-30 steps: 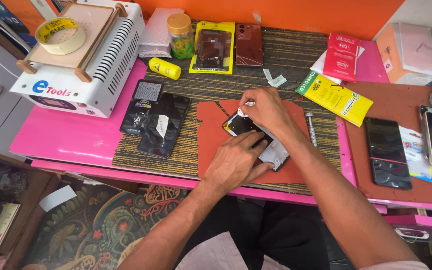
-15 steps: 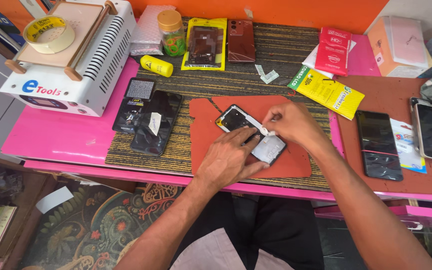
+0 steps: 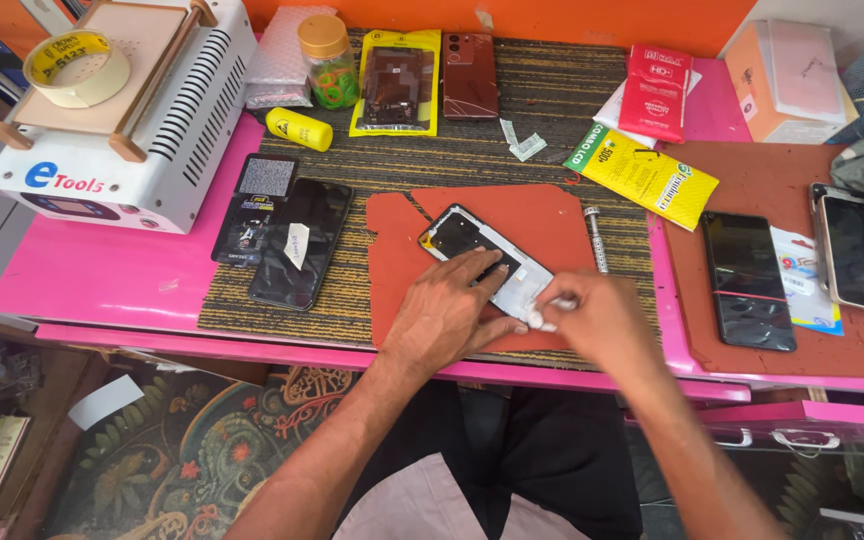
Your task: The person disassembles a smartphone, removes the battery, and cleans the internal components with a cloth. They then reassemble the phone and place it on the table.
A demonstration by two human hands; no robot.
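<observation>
Phone (image 3: 482, 258) is lying face-down on the red mat (image 3: 542, 215), back open. Since a sec ago we're shifting our right hand (image 3: 597, 320) from its top edge to the lower corner, pinching a white tab (image 3: 550, 303) — peeling looks underway. Left hand (image 3: 444, 318) is pressing flat, fingers spread. Pkgs: yellow pouch (image 3: 395, 80) at back, yellow box (image 3: 642, 175) right, red packets (image 3: 657, 92) beyond it — white machine (image 3: 122, 130) w/ blue label left.

Phone repair workshop; opened phone (image 3: 487, 262) on red mat (image 3: 542, 215); white heating machine (image 3: 142, 120); spare screens (image 3: 747, 280).
</observation>
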